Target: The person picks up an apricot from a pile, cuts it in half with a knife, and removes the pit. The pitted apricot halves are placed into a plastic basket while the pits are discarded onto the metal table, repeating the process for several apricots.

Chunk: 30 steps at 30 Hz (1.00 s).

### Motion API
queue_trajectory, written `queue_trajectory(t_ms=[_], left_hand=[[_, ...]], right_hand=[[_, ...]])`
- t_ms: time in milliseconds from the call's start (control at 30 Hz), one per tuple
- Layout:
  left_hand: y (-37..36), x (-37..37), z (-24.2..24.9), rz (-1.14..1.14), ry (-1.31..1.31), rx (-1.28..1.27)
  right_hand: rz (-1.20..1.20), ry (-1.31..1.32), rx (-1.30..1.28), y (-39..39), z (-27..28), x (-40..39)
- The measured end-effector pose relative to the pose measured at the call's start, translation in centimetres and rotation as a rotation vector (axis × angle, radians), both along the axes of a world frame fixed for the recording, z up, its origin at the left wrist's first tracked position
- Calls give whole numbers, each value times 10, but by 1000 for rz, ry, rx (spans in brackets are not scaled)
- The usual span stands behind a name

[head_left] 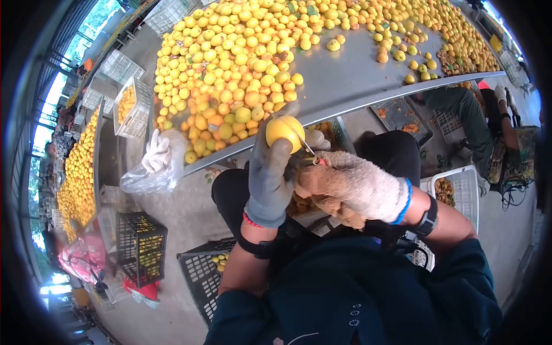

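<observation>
My left hand (pixel 271 172), in a grey glove, grips a yellow-orange fruit (pixel 284 133) with fingers and thumb around it. My right hand (pixel 339 181), in a stained fluffy glove with a blue cuff, is closed on a small tool (pixel 311 153) whose thin metal part touches the fruit's right side. The tool's handle is mostly hidden in the glove. Beyond both hands, many loose fruits (pixel 230 63) are heaped on a metal table (pixel 339 75).
White gloves (pixel 156 152) on a plastic bag hang at the table's left corner. Black crates (pixel 141 247) stand lower left, a white crate (pixel 463 190) at right. A person in pink (pixel 83 256) is at far left; another person's leg (pixel 468 115) shows at right.
</observation>
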<state>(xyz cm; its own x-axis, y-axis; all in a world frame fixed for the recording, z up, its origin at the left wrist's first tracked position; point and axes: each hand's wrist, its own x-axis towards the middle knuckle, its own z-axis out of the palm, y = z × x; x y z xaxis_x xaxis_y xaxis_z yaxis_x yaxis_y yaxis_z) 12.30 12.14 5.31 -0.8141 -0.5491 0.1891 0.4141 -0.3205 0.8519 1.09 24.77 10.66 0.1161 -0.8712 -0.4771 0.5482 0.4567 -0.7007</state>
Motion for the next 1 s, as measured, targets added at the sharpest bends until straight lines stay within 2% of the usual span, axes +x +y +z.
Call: queue_trajectory(t_ms=[33,67,100,167,200,300,333,467,500,567,600,633,700,767,800,900,933,967,1000], left_hand=[[12,-3,-2,-4,14,152],[22,-8,-4,42,-3,308],[25,-9,-7,51,-18,327],[26,-11,-13,62,-54,361],[22,-9,-7,49,-93,245],[-6,-4,-7,136,-253,-336],[-4,-7,-5,192,-197,-324],[14,-16,-16,98,-175,371],[12,-17,-19,73,-166,379],[10,-13,-24,21,-151,402],[10,-11,-12,12,-163,418],[-11,-6,-14,67,-206,-238],[-13,-2,-17,68,-183,-236],[7,-14,-16,57,-66,346],[7,-18,-20,106,-116,400],[6,-16,-22,45,-115,424],[5,-14,-14,41,-148,357],[1,-11,-14,107,-186,127],[-4,-10,-15,167,-222,-102]], right_hand=[[-135,65,-78,-3,-9,14],[-145,135,-97,-7,-22,14],[-155,203,-120,-10,-30,11],[-98,149,-101,-9,-32,2],[-63,124,-90,-9,-31,-4],[31,154,57,-3,10,-17],[-32,181,-7,-4,3,-12],[-176,301,-200,-10,-67,11],[-172,313,-216,-12,-66,13],[-112,345,-57,-6,-51,3],[-70,281,-74,-5,-48,-4],[24,175,86,-1,-11,-14],[43,194,37,-3,-14,-11],[-101,303,-127,-15,-47,1],[-79,392,-44,-20,-50,0],[-17,322,-33,-16,-48,-9],[7,293,54,-13,-31,-14],[-13,160,-20,-13,-32,-17],[21,137,43,-10,-20,-21]])
